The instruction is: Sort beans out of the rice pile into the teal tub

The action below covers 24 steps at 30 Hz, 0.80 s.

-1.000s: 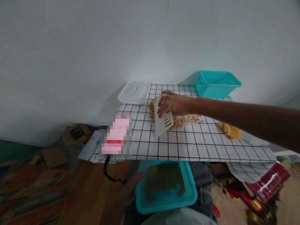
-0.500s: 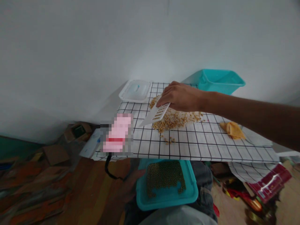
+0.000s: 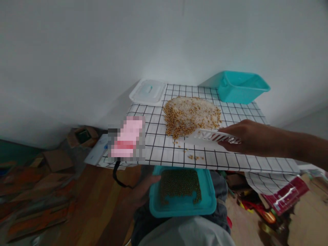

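Observation:
My right hand grips a white slotted scraper, its flat blade low over the cloth by the near edge of a pile. That pile mixes golden soybeans with pale, rice-like grains. A few loose beans lie on the cloth in front of it. On my lap rests a teal tub partly filled with beans. My left hand holds the tub's left rim, the thumb on top and the other fingers hidden below.
The table has a white cloth with black grid lines. At the back stand a white lid and a teal bin. A blurred pink object lies on the left. Boxes and a maroon packet are on the floor.
My right hand has moved the scraper from the pile's left side to its near right side. A few more beans lie loose in front. My left hand stays on the tub.

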Each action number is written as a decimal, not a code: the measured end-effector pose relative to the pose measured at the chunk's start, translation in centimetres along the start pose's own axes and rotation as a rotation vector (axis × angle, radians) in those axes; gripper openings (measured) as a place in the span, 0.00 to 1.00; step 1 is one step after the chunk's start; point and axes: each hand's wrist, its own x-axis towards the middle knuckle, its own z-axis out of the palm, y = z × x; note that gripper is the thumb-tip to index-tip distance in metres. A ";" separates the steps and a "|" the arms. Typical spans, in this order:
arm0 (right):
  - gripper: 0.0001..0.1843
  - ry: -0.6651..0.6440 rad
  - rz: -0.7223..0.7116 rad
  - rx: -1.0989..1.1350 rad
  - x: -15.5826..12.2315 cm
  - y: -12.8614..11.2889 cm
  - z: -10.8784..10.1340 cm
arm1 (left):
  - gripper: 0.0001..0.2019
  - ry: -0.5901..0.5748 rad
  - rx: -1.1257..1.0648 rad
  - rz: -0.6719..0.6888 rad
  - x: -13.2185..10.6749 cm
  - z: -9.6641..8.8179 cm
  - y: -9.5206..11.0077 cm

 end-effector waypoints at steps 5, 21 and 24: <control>0.09 -0.046 0.091 0.170 -1.2 -0.3 1.2 | 0.28 -0.023 0.025 -0.001 0.6 0.9 -0.5; 0.07 -0.055 -0.044 0.136 0.6 -2.9 2.3 | 0.28 -0.043 0.075 0.017 1.1 2.1 -0.6; 0.06 -0.065 -0.064 0.160 0.5 -3.3 2.4 | 0.28 -0.045 0.075 0.008 1.1 2.0 -0.6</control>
